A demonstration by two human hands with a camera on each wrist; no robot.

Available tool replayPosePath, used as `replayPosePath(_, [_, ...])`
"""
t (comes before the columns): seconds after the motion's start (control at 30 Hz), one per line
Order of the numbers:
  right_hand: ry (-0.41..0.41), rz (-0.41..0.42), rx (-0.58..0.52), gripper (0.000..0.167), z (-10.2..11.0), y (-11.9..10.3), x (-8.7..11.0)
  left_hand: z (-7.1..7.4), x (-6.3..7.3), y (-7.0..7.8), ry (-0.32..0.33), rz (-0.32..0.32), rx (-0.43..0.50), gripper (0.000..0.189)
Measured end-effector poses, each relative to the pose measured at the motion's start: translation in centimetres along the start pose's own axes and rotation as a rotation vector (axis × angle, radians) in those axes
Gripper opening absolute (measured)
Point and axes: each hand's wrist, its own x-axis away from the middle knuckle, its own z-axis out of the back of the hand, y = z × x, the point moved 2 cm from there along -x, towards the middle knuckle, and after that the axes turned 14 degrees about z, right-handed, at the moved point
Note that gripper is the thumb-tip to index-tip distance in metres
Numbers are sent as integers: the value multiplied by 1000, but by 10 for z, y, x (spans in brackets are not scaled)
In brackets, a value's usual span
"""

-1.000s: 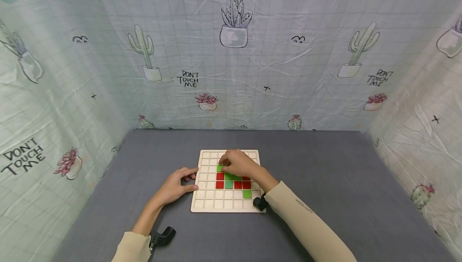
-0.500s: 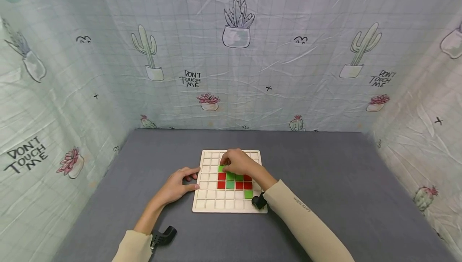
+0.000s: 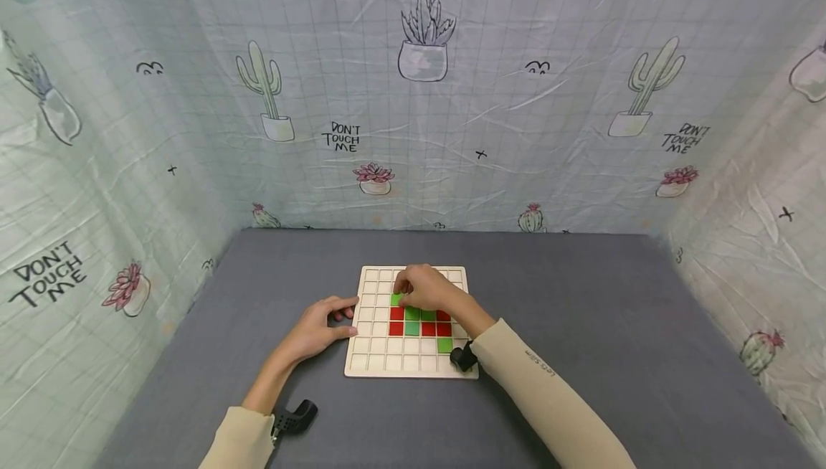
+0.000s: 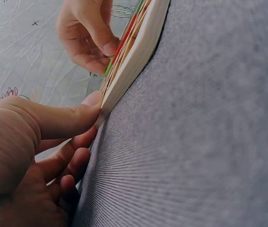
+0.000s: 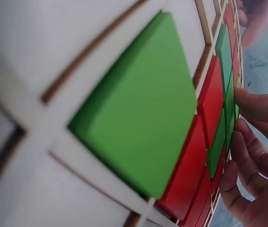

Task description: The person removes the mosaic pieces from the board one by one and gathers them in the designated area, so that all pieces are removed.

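Note:
A light wooden grid board (image 3: 376, 363) lies on the grey table, with red, green and teal square tiles in several cells. My left hand (image 3: 316, 327) rests at its left edge, thumb and index finger spread apart and touching the rim. In the left wrist view, the thumb (image 4: 77, 118) lies at the board's corner. My right hand (image 3: 429, 290) reaches over the upper middle of the board. Its thumb and fingers pinch a green tile (image 3: 396, 300) above a red tile (image 3: 396, 313). Close in the right wrist view, another green tile (image 5: 138, 109) sits in its cell.
A teal tile (image 3: 411, 328) lies in the lower filled row, between red tiles. The grey table (image 3: 568, 311) extends around the board to curtain walls (image 3: 297, 60) printed with cacti. A black camera (image 3: 297, 417) is strapped to the left wrist, another (image 3: 463, 357) to the right.
Both hands stay nearly in place, the right at the same green tile and the left at the board's edge. The head view shifts slightly; the tile layout looks unchanged.

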Motion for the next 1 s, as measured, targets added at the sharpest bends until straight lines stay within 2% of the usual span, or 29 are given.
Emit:
replayPosePath(0.47, [15,-5,-14,13,-2,0,-1,1,-1,-1,1,31,23,65])
replayPosePath(0.73, [22,-8,-23,13,-3,-2,0,1,0,-1,14,15,5,63])
replayPosePath(1.0, [33,2,12,14,-1,-1,1,0,-1,1,19,5,28,59])
